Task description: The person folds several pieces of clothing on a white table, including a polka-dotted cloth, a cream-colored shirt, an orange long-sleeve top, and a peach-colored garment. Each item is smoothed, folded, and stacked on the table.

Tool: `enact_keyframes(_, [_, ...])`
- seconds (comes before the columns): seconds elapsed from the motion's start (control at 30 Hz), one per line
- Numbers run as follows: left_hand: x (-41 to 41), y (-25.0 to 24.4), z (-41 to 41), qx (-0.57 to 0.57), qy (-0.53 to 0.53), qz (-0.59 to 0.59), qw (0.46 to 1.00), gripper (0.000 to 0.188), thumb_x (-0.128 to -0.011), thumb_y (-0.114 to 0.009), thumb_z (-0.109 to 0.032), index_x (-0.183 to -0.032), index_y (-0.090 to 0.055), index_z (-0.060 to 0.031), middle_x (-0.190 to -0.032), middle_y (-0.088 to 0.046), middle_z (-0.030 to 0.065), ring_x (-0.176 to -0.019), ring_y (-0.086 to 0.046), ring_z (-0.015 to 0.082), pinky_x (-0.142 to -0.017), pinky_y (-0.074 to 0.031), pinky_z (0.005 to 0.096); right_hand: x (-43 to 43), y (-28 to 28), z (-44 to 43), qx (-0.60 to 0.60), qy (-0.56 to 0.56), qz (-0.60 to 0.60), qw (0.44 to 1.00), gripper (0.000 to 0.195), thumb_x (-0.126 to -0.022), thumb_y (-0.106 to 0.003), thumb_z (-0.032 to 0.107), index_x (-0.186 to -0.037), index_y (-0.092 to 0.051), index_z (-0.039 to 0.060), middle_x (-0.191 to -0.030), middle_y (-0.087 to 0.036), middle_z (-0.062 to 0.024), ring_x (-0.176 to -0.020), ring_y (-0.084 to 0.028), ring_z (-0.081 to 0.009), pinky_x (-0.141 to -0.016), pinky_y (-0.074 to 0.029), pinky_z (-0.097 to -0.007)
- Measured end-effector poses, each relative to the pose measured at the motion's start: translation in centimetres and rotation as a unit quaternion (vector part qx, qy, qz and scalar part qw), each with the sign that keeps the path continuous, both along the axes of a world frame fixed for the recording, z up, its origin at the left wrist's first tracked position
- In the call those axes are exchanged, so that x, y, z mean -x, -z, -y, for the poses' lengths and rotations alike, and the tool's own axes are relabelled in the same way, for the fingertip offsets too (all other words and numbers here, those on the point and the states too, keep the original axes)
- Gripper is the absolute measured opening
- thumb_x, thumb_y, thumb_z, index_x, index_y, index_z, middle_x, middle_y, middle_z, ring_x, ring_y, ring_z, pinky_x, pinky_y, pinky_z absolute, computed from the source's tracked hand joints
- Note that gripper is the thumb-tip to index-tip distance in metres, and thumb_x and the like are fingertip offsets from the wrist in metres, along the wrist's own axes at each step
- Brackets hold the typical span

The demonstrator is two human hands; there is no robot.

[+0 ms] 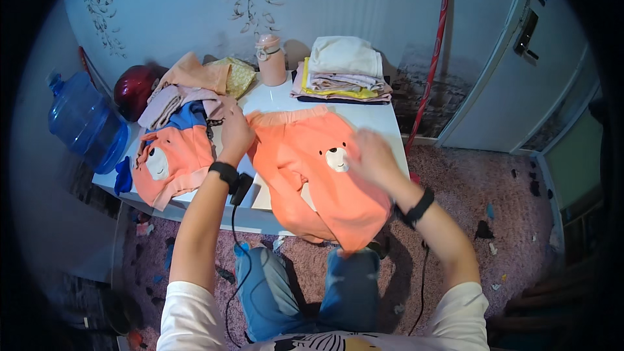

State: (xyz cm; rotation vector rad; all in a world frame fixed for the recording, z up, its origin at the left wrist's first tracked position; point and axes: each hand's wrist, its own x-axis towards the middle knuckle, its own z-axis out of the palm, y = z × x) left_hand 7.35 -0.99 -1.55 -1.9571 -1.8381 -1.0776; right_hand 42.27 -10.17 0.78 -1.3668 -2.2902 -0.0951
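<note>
A pair of orange children's pants (302,156) with a white bear-snout patch lies spread on the white table (396,131), its leg ends hanging over the front edge. My left hand (237,129) is at the left end of the waistband; whether its fingers pinch the cloth cannot be made out. Blurred, my right hand (373,156) is over the right side of the pants, beside the bear patch, its fingers unclear. To the left lies an orange and blue garment (185,151) with a similar bear face, below a pile of pink and peach clothes (195,78).
A folded clothes stack (346,68) sits at the back right, near a pink bottle (271,61). On the left are a dark red helmet-like object (136,90) and a blue water jug (87,119). A red pole (431,58) leans on the wall. Scraps litter the carpet (453,253).
</note>
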Motion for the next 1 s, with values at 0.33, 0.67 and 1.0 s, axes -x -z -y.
enact_keyframes(0.33, [-8.2,-0.3,1.1,0.144,0.387,-0.168,0.895,0.052,-0.08,-0.066,-0.031,-0.127,-0.056,-0.0136,-0.127,-0.054,0.0177,-0.122,-0.046,0.0364,-0.1,-0.04,0.0434,0.7,3.2,1.4,0.117,-0.014,0.028,0.993,0.045,-0.079,-0.055,0.002,-0.124,-0.056,0.0051,-0.114,-0.052,-0.0201,-0.11,-0.051,-0.036,-0.092,-0.044,-0.0446])
enact_keyframes(0.67, [-6.0,-0.1,1.4,0.26,0.112,-0.214,0.935,0.064,-0.085,-0.051,-0.059,-0.136,-0.052,-0.0205,-0.137,-0.047,0.0196,-0.121,-0.048,0.0385,-0.094,-0.046,0.0463,3.4,3.0,-4.6,0.028,0.018,0.111,0.993,0.043,-0.081,-0.055,0.005,-0.123,-0.054,0.0114,-0.117,-0.054,-0.0117,-0.116,-0.05,-0.0311,-0.1,-0.038,-0.0516])
enact_keyframes(1.0, [-0.8,1.5,0.4,0.278,-0.013,-0.229,0.933,0.068,-0.085,-0.048,-0.063,-0.135,-0.052,-0.0168,-0.123,-0.058,0.0199,-0.111,-0.055,0.0364,-0.088,-0.048,0.0452,1.5,0.2,3.6,0.158,-0.012,0.148,0.976,0.019,-0.072,-0.06,0.004,-0.091,-0.058,0.0003,-0.097,-0.058,-0.0157,-0.095,-0.058,-0.0322,-0.078,-0.049,-0.043])
